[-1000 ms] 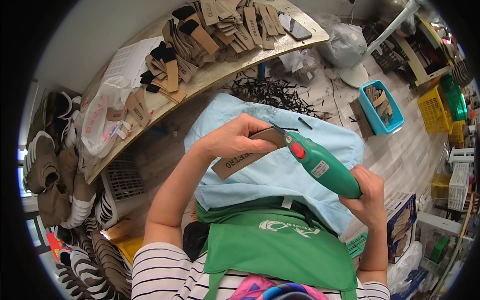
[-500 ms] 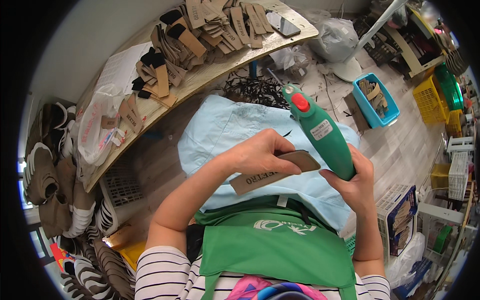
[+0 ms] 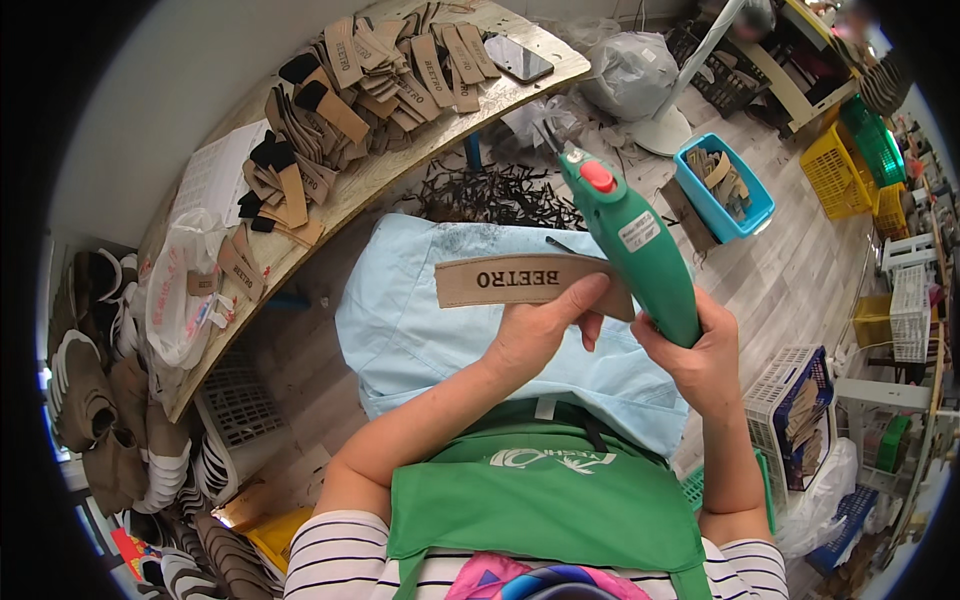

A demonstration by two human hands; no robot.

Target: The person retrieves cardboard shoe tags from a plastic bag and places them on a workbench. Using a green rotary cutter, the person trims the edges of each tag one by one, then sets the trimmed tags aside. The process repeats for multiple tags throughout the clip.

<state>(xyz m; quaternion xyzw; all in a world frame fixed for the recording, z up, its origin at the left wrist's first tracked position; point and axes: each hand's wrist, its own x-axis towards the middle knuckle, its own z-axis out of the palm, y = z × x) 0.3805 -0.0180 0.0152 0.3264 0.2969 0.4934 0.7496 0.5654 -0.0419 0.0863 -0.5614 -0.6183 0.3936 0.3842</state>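
Note:
My left hand [image 3: 540,335] pinches a tan strap piece [image 3: 490,281] with dark lettering along it, thumb on top near its right end. In my right hand [image 3: 702,360] is a pair of green electric scissors [image 3: 645,255] with a red button, held by the lower body. Their slim metal tip points up and away from me. The strap's right end lies beside the scissors' body; whether they touch I cannot tell. Below both hands a light blue cloth [image 3: 400,300] covers my lap, with a thin black scrap [image 3: 568,246] near the strap.
A curved wooden table [image 3: 480,110] at the far left carries piled strap pieces [image 3: 345,110], a phone [image 3: 520,58] and a plastic bag [image 3: 182,300]. Black trimmings [image 3: 490,195] litter the floor. A blue bin [image 3: 730,235] holds more straps. Shoes [image 3: 85,390] stand at left, crates [image 3: 780,410] at right.
My left hand has turned the strap, lifting its free left end up and away, so its lettered face shows fully. The scissors shifted slightly left. The view has moved a little.

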